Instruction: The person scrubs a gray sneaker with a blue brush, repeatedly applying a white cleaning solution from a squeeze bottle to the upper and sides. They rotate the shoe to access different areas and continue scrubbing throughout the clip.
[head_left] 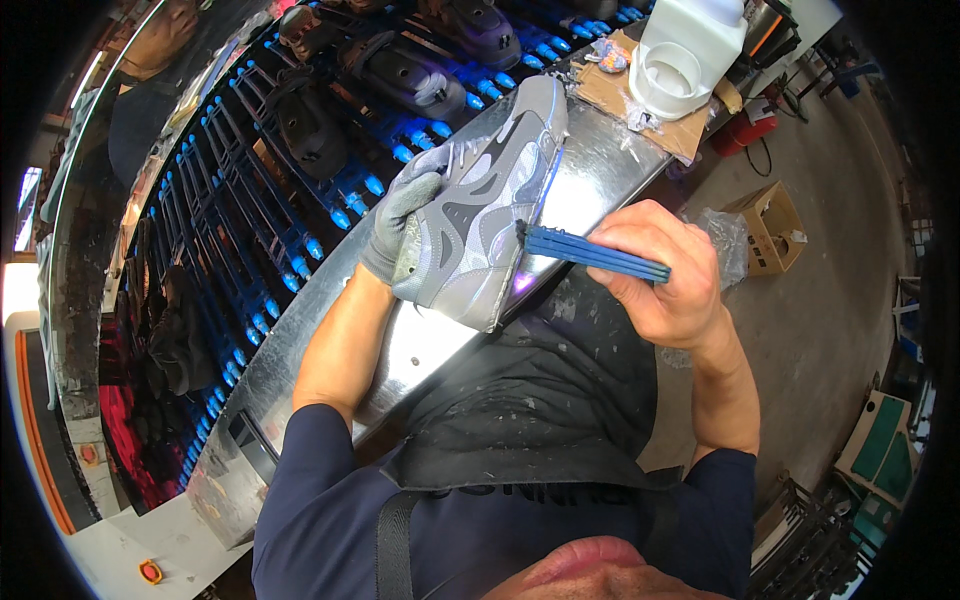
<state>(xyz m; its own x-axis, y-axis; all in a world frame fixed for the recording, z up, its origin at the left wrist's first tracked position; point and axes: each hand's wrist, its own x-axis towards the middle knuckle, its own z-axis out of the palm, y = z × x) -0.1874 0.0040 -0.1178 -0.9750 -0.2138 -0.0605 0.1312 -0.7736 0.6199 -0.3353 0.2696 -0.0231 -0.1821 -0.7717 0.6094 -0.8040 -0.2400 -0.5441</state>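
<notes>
A grey sneaker upper (484,205) with paler wavy panels lies on its side above the metal ledge, toe pointing away from me. My left hand (402,212), in a grey knit glove, is closed around its opening and collar. Bare and closed, my right hand (668,268) grips a brush (580,250) with a ribbed blue handle. The brush's dark tip is at the shoe's lower edge, near the middle of its length; whether it touches cannot be made out. A pale line runs along that edge.
Left and ahead, a conveyor rack (240,165) with blue-tipped rods carries several dark shoes. A white plastic container (690,50) stands on cardboard (610,95) at the far right of the metal ledge (595,165). An open carton (768,228) is on the floor to the right.
</notes>
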